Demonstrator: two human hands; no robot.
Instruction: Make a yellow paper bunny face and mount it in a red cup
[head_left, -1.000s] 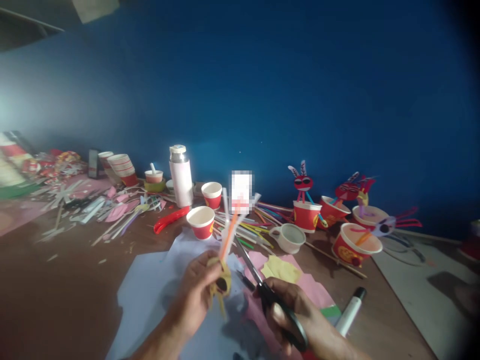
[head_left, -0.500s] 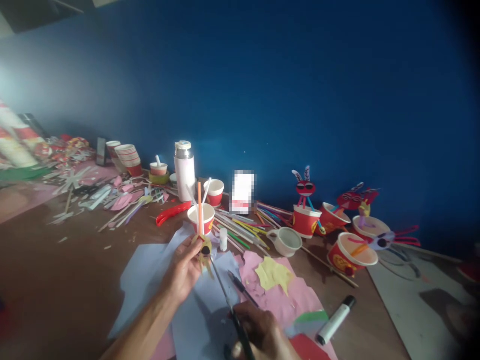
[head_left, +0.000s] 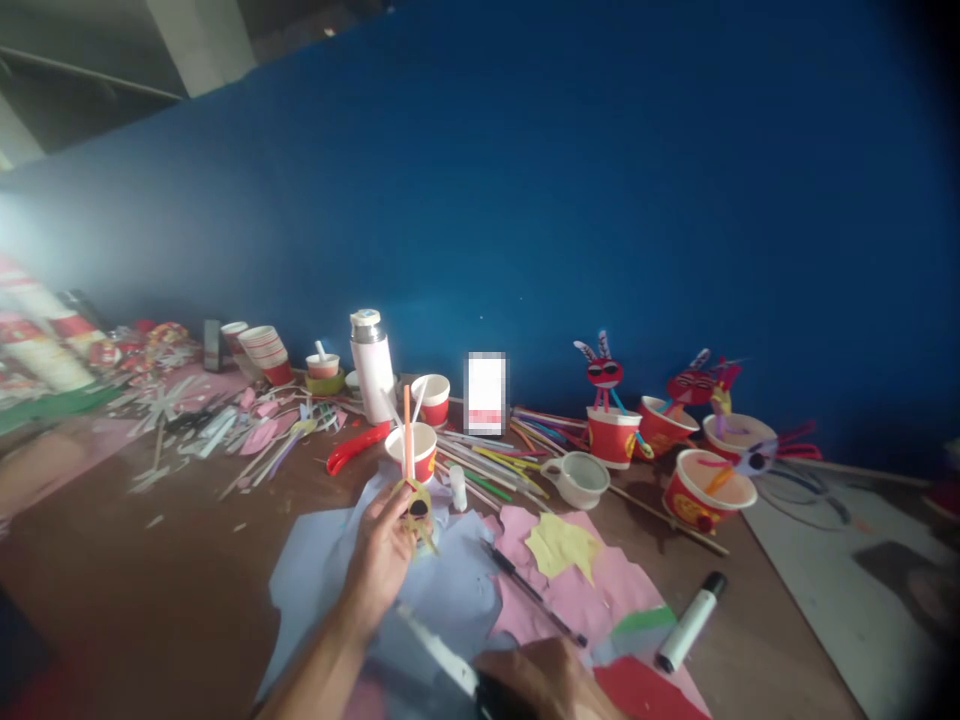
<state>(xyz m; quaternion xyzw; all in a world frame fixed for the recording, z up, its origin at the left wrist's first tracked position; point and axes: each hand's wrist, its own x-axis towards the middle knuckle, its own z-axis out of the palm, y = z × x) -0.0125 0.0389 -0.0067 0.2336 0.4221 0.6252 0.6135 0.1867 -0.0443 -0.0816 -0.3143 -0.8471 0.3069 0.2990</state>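
My left hand (head_left: 382, 550) pinches a small yellow paper cutout (head_left: 424, 532) with a black round eye on it, held over blue paper (head_left: 315, 560). An orange stick (head_left: 407, 430) rises just above the fingers; whether it joins the cutout or stands in the paper cup (head_left: 426, 458) behind, I cannot tell. In my right hand (head_left: 547, 680), at the bottom edge, are scissors with black handles and a pale, shiny blade (head_left: 442, 650). The blade lies below the cutout, apart from it. The right fingers are blurred and partly cut off by the frame.
A black pen (head_left: 532, 590) and yellow scrap (head_left: 562, 545) lie on pink paper. Nearby are a marker (head_left: 694, 620), a white cup (head_left: 577, 480), coloured sticks (head_left: 487, 465), a red-handled tool (head_left: 356, 447), a flask (head_left: 373, 375) and cups with paper figures (head_left: 613, 437). Another person's blurred arm (head_left: 52, 460) is at left.
The scissors have drawn back from the cutout toward the bottom edge, and their blade now shows broadside. My left hand still holds the cutout. The whole view has shifted slightly.
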